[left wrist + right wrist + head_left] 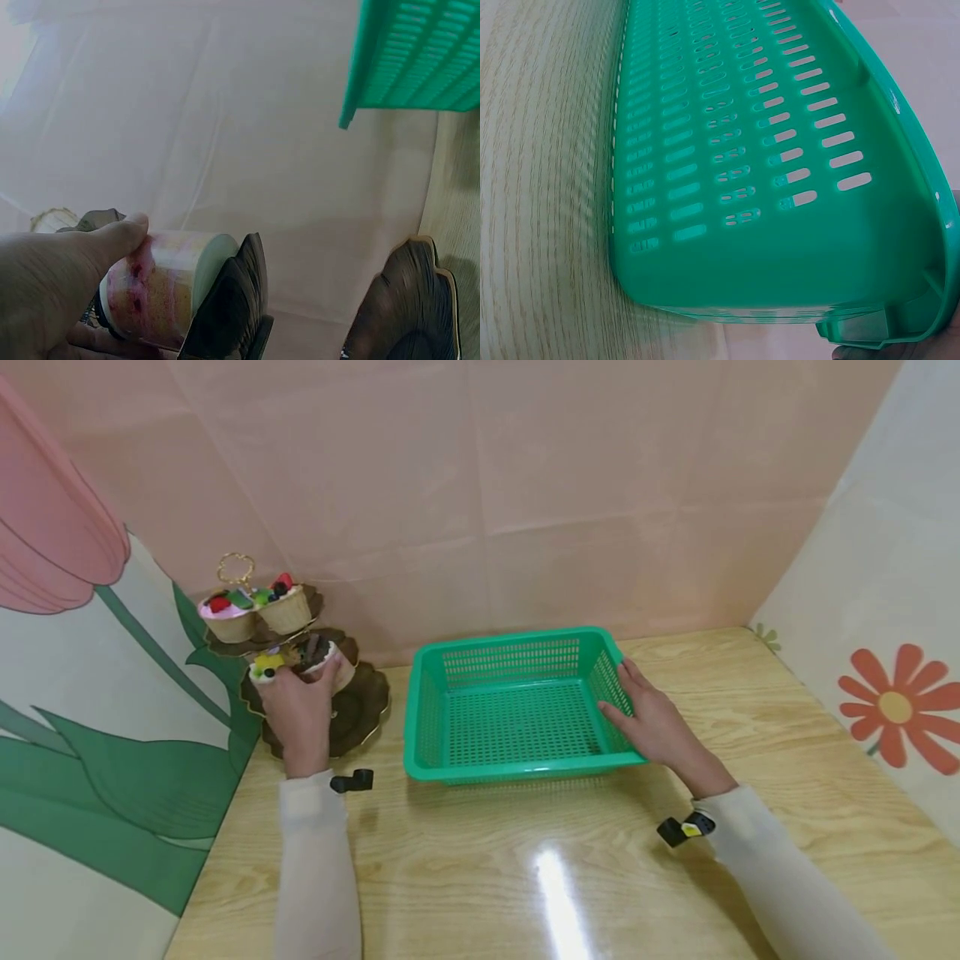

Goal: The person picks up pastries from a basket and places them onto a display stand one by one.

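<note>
On the left, a dark brown tiered stand (pixel 372 693) with a gold ring handle holds toy cupcakes. My left hand (pixel 296 714) grips a chocolate-topped cupcake (pixel 343 673) at the middle tier. Its layered pink and tan side (pixel 161 274) shows in the left wrist view, thumb on one side and fingers on the other, base against the dark plate (pixel 232 307). A yellow-topped cupcake (pixel 264 668) sits beside it, partly hidden by the hand. My right hand (pixel 656 718) holds the right rim of a green plastic basket (pixel 517 768), thumb over the inner side.
Two fruit-topped cupcakes, one pink (pixel 228 620) and one in a tan cup (pixel 287 612), stand on the top tier. Behind the wood-grain table (pixel 465 868) rises a pink backdrop (pixel 525 485). Printed flower panels (pixel 900 710) flank both sides.
</note>
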### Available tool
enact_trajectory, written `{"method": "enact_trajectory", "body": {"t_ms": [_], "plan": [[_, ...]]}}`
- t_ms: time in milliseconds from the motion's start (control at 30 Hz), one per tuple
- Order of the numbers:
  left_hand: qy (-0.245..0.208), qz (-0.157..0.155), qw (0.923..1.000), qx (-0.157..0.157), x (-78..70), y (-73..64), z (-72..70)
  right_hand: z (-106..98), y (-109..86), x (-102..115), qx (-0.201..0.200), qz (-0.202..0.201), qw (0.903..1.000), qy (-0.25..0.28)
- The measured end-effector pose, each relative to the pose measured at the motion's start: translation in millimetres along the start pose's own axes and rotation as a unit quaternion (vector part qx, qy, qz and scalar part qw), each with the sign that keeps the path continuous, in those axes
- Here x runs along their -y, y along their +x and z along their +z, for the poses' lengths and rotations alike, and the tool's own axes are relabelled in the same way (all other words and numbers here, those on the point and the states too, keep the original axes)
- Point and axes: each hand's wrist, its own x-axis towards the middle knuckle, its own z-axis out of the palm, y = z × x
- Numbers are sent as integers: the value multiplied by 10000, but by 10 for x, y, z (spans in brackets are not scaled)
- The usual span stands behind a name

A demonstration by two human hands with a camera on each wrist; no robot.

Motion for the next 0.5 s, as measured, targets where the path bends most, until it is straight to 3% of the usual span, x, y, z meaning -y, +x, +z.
{"method": "enact_trajectory", "body": {"t_ms": [500], "plan": [[606, -289, 9977, 42, -8, 11, -24, 3, 6, 2, 41, 2, 10000, 31]]}}
